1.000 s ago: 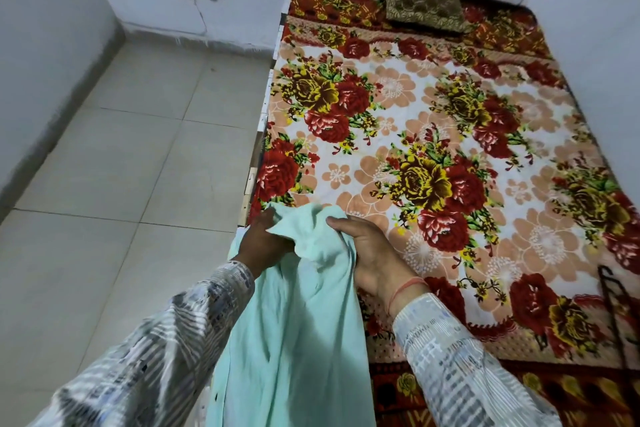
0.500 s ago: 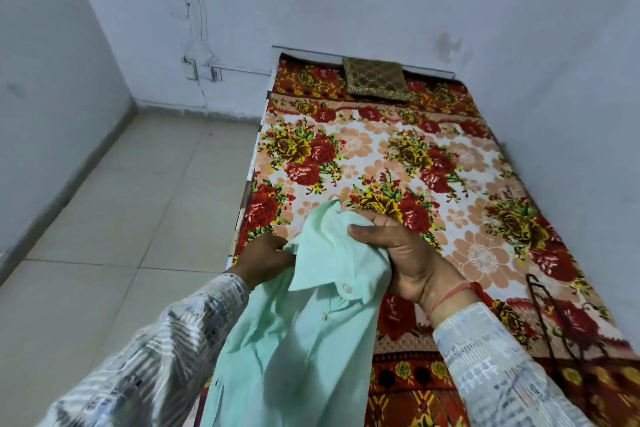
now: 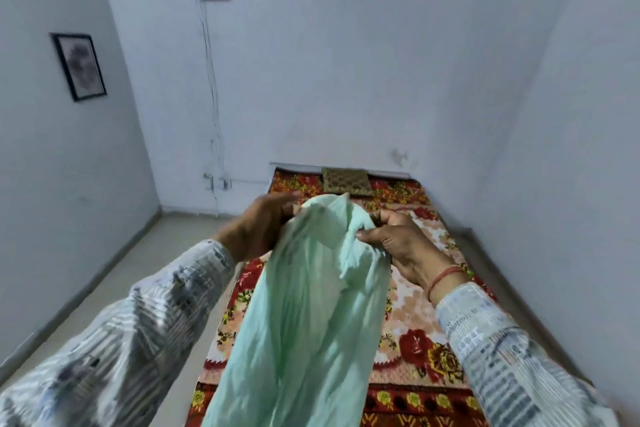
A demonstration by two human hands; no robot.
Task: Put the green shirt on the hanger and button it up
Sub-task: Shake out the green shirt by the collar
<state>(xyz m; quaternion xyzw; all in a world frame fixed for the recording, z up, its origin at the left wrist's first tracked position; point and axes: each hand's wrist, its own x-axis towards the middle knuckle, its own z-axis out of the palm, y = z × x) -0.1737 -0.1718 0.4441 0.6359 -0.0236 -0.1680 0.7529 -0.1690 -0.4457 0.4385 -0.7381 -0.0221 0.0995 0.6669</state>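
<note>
Hands held up: right hand (image 3: 398,241) pinches the green shirt (image 3: 304,305); left hand (image 3: 258,227) touches it, grip unclear.

Left hand (image 3: 258,225) blurred against green shirt (image 3: 304,305), right hand (image 3: 398,239) pinching it; floral bed (image 3: 415,340) beneath

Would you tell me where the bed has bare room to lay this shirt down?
The blanket lies bare between the cushion and the right hand, and from that hand to the right wall. The near middle is crowded: the green shirt hangs there, the left hand against it.
</note>
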